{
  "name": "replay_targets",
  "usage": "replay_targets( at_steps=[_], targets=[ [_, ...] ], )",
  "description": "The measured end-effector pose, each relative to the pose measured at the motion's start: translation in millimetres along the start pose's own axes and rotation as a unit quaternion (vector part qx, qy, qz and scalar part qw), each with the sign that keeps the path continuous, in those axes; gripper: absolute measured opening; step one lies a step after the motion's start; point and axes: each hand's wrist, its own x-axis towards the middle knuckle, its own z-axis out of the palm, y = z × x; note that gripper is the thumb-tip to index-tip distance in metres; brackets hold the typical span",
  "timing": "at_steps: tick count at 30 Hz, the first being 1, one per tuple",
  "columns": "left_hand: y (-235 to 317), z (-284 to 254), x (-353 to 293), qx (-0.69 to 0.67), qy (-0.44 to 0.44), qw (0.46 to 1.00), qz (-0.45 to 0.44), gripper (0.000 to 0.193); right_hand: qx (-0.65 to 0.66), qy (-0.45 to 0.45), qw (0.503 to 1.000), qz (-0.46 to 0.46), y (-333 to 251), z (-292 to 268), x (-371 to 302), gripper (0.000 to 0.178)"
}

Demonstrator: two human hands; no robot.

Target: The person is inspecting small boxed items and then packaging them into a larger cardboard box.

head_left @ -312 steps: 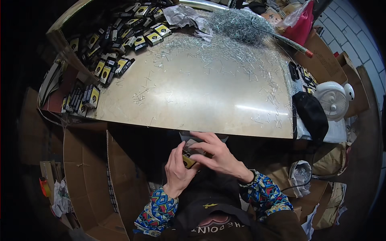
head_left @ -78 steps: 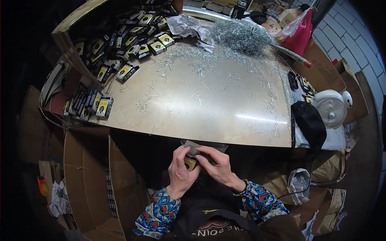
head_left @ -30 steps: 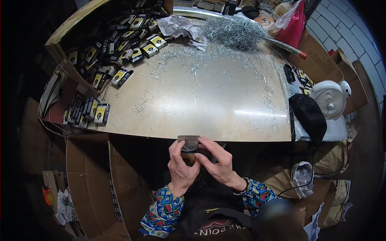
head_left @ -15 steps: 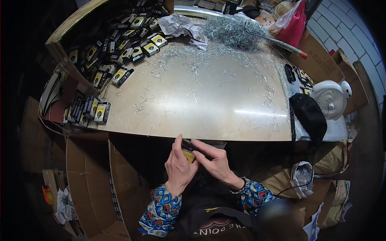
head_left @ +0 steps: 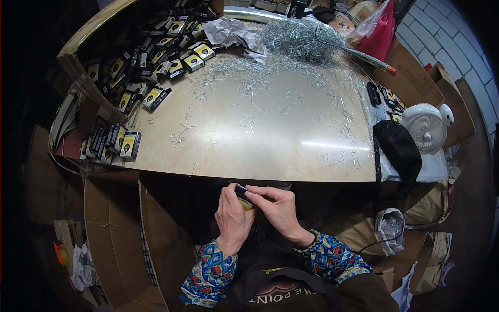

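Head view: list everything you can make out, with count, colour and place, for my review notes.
table: one, tan, centre
held box: one, yellow and black, between the hands below the table edge
small boxes: dozens, black, yellow and white, mostly upper left
bent wires: too many to count, silver, heaped upper right of centre, others strewn about
crumpled paper: one bunch, whitish, left of the heap
rod: one, pale with orange tip, upper right
bag: one, pink, upper right
fan: one, white, right
pouch: one, black, right
cardboard boxes: several, brown, both sides
wall: one, whitish, upper right
sleeves: two, multicoloured, bottom
left hand: one, bare, gripping the held box
right hand: one, bare, at its dark top
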Motion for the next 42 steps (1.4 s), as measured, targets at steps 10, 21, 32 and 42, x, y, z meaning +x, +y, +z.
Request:
replay_targets(
  at_steps=[10, 21, 32, 42],
  targets=[
    [-8.4, 5.1, 0.0, -0.066, -0.008, 0.995, -0.074, 0.038, -0.242, 0.015, 0.914, -0.326, 7.2, 7.5, 0.2, 0.022],
    [2.3, -0.8, 4.1, -0.05, -0.001, 0.998, -0.025, 0.035, -0.253, -0.055, 0.847, -0.464, 21.4, -21.6, 13.0, 0.027],
    [0.4, -6.3, 12.8, -0.024, 0.024, 0.996, 0.086, 0.077, -0.252, -0.022, 0.906, -0.34, -9.3, -38.5, 39.4, 0.034],
    [-3.5, -6.5, 8.6, -0.174, -0.021, 0.984, -0.024, 0.053, -0.355, -0.007, 0.86, -0.368, -9.7, -74.6, 71.3, 0.044]
  ],
)
